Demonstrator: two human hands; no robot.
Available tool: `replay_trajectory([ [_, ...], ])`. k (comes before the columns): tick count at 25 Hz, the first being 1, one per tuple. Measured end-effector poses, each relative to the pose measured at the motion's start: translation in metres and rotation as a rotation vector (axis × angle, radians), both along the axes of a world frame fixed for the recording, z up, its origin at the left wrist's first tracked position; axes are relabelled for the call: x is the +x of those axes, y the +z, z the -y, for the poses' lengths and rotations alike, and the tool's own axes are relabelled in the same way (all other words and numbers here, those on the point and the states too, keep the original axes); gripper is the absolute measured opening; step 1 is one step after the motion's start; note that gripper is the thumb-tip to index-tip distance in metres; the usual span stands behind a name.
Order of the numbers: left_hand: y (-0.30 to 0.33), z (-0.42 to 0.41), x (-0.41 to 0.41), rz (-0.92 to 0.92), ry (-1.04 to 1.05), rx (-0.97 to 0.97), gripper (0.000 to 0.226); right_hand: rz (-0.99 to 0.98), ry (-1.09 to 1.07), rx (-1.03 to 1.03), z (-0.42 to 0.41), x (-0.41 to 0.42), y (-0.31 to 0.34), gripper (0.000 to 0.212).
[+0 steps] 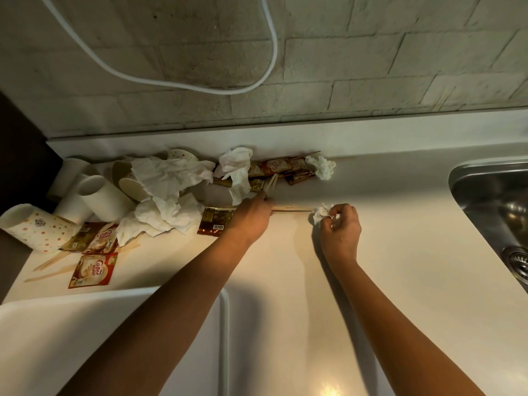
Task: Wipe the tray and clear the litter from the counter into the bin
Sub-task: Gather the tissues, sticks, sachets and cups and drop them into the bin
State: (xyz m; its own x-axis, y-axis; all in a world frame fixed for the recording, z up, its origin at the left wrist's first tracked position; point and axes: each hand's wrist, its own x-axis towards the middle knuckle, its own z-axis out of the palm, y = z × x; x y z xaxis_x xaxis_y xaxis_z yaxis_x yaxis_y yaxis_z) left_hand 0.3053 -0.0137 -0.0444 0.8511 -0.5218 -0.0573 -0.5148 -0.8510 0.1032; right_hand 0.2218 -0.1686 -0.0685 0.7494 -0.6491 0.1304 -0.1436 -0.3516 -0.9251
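**user1:** Since the litter is the whole point, quick rundown: it's heaped at the back-left of the white counter, up against the low upstand. Crumpled white tissues sit on top, thin and creased. Plain white paper cups lie tipped over under them, plus one cup with orange dots on its side at the far left. Red and brown creamer sachets are scattered flat in front, and a row of similar sachets runs along the back. Flat wooden stirrers lie at the left front.

**user2:** And the hands?

**user1:** Left hand is curled, pinching a couple of thin wooden sticks that poke up toward the back. It partly covers a brown sachet with a barcode. Another wooden stick lies flat between the two hands; can't tell if the left is holding that one too. Right hand has its fingers bent around a small balled tissue, gripping it just above the counter.

**user2:** Tray?

**user1:** White tray, bottom left, only its rim and corner showing under the left forearm. Steel sink at the right edge, another tissue wad at the back, white cable looping over the stone tile wall.
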Motion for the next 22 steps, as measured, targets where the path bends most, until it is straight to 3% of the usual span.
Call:
replay_trajectory([
  [4, 0.002, 0.004, -0.008, 0.095, 0.031, 0.051, 0.025, 0.023, -0.058, 0.051, 0.0, -0.002, 0.002, 0.017],
  [9, 0.024, 0.005, -0.013, 0.043, 0.026, -0.112, 0.025, 0.062, -0.116, 0.077, 0.002, -0.002, 0.002, 0.014],
  [14, 0.059, 0.009, -0.021, -0.278, 0.11, -0.53, 0.023, 0.068, -0.189, 0.16, 0.005, -0.007, 0.0, 0.01],
  [17, 0.075, 0.01, -0.036, -0.501, 0.274, -0.814, 0.02, -0.001, -0.088, 0.199, 0.011, -0.02, 0.005, 0.012],
  [22, 0.084, 0.0, -0.083, -0.879, 0.511, -1.096, 0.031, -0.068, -0.026, 0.319, 0.013, -0.062, 0.024, 0.031],
])
